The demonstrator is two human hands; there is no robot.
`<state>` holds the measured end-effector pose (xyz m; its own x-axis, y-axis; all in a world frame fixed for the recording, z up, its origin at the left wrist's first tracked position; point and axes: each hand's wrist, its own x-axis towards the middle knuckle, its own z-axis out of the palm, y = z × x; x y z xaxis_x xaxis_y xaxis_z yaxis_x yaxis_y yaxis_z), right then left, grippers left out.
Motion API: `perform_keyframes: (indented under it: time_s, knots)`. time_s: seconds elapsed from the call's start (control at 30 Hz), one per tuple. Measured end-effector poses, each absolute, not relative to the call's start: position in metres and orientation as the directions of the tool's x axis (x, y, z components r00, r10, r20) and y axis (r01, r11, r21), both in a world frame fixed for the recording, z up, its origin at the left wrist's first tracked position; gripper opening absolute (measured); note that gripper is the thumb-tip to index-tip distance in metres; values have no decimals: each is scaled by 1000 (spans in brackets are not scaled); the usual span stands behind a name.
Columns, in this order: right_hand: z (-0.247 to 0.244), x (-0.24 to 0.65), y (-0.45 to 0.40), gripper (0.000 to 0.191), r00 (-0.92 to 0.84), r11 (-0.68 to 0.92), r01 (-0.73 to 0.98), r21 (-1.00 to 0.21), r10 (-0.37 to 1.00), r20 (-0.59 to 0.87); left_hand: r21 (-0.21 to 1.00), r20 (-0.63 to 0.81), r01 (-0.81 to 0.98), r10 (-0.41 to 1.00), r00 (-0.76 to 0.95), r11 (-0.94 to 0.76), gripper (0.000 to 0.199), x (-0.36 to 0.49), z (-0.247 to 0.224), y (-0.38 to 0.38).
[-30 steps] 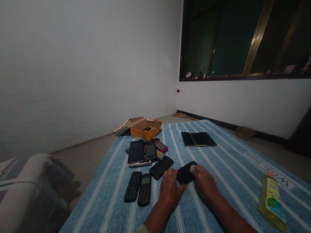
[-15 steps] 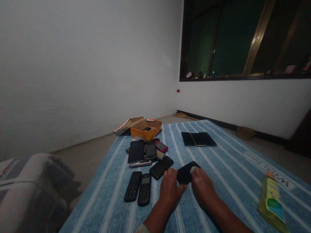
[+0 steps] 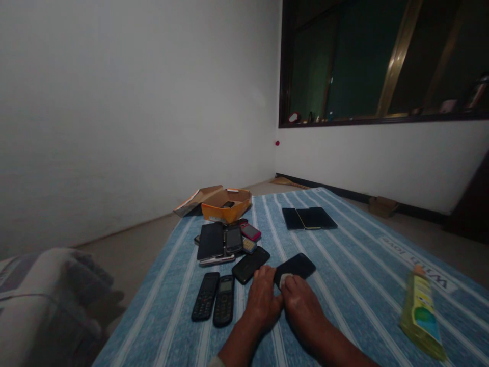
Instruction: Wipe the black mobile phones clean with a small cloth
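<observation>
A black smartphone [image 3: 296, 265] lies at a slant on the blue striped cloth in front of me. My left hand [image 3: 263, 298] grips its near left end, fingers curled around the edge. Bunched in the closed fingers of my right hand [image 3: 303, 306] is a small white wipe [image 3: 284, 280], pressed on the phone's lower left part; whether it is tissue or cloth I cannot tell. Just left of my left hand rests another black phone [image 3: 250, 264]. Two keypad phones, one [image 3: 206, 296] beside the other [image 3: 224, 300], lie nearer to me.
Behind them is a pile of phones, a black one [image 3: 211, 240] and a pink one [image 3: 251, 232] among them. An open orange box [image 3: 227, 211] stands at the far left. Three dark phones [image 3: 309, 218] lie side by side farther back. A yellow packet [image 3: 422, 316] is at right.
My right hand has slid the white wipe from the phone's far right end to its near left end. My left hand stays at the phone's left end. The view has shifted slightly.
</observation>
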<state>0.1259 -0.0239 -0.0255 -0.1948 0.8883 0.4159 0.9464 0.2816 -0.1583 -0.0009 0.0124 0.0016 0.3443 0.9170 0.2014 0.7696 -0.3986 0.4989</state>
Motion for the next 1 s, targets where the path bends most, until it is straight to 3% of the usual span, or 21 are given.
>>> perform_keyframes:
  time_s: [0.2,0.5,1.0]
  knots:
    - [-28,128,-22,24,-259,349,928,-131,857,445,489,201,765,907,369,-420,32,-2,3,12]
    - [-3,141,-24,25,-232,294,929,-226,937,263,459,153,801,922,354,-384,28,1,10,8]
    - [3,165,-11,31,-126,150,982,-115,973,196,496,155,803,944,292,-330,30,9,11,2]
